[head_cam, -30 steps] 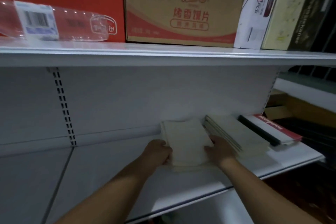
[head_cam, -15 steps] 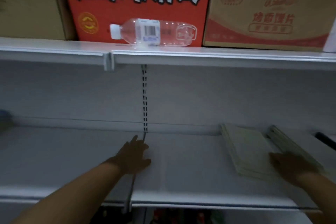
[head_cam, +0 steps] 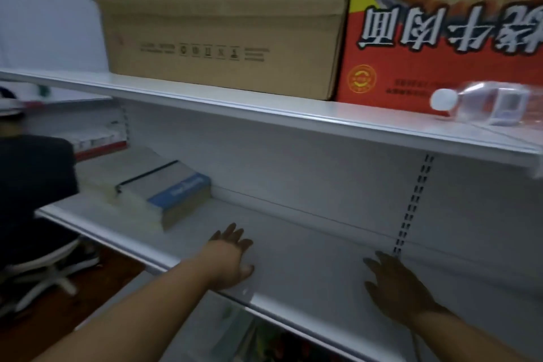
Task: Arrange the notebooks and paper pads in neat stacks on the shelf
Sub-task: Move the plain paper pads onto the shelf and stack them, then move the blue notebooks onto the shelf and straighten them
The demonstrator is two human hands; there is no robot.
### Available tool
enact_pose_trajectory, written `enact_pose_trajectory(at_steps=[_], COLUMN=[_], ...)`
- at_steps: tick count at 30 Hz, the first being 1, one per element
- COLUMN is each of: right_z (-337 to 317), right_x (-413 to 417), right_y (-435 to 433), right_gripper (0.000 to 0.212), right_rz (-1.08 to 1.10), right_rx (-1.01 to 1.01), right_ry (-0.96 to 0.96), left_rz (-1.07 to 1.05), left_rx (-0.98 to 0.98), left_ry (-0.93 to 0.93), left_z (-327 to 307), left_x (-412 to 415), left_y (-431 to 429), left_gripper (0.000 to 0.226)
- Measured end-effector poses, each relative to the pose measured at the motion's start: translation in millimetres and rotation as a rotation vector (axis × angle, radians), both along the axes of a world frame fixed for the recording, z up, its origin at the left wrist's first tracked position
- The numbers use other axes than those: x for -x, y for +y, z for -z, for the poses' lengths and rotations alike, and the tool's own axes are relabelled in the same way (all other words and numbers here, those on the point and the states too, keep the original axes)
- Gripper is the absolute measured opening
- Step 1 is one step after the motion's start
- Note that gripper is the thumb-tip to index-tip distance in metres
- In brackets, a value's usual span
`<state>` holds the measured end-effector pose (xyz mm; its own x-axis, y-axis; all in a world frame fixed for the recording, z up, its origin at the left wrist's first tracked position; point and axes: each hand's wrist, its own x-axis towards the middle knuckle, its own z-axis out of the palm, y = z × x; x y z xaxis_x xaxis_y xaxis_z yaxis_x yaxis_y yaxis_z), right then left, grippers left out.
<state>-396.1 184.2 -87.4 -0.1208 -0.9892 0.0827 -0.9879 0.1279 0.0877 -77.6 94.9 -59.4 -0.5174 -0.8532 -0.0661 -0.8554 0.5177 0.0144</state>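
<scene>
A pile of grey-and-blue notebooks [head_cam: 173, 188] lies on the white shelf [head_cam: 308, 247] at the far left, with pale paper pads [head_cam: 129, 209] beside and under it. My left hand [head_cam: 232, 256] hovers flat over the bare shelf to the right of that pile, fingers straight and holding nothing. My right hand [head_cam: 396, 288] is spread flat low over the shelf farther right, below the slotted upright, also holding nothing. The view is blurred.
On the upper shelf stand a brown carton [head_cam: 223, 23] and a red carton [head_cam: 446, 38], with a plastic bottle [head_cam: 484, 106] lying in front. A person in dark clothes [head_cam: 32, 191] sits on a stool [head_cam: 38, 273] at the left.
My view has swung far left along the shelf. Both hands let go of the pale pad stack at the right and moved left; the grey-and-blue notebooks have come into view.
</scene>
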Motion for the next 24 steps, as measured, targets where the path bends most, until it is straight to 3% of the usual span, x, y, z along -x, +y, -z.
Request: enact_pose_trajectory(at_steps=[3, 12, 16, 19, 21, 24], right_z=[6, 11, 11, 15, 17, 20], right_x=[-90, -248, -303, -337, -354, -371], right_y=[-38, -130, -188, -240, -270, -297], right_gripper=[0.057, 0.053, 0.048, 0.063, 0.078, 0.080], right_rz=[-0.148, -0.277, -0.169, 0.024, 0.123, 0.178], right_rx=[-0.198, -0.248, -0.144, -0.098, -0.080, -0.122], right_ry=[-0.117, -0.476, -0.824, -1.227, -1.325, -1.320], left_rz=[-0.058, -0.244, -0.292, -0.301, -0.294, -0.284], left_rx=[0.011, 0.023, 0.038, 0.066, 0.074, 0.137], left_ry=[0.013, 0.146, 0.217, 0.289, 0.340, 0.461], left_z=[0, 7, 4, 0, -3, -6], left_x=[-58, -167, -190, -201, -211, -228], left_y=[-3, -36, -74, -104, -120, -139], left_gripper=[0.068, 0.062, 0.059, 0.056, 0.055, 0.053])
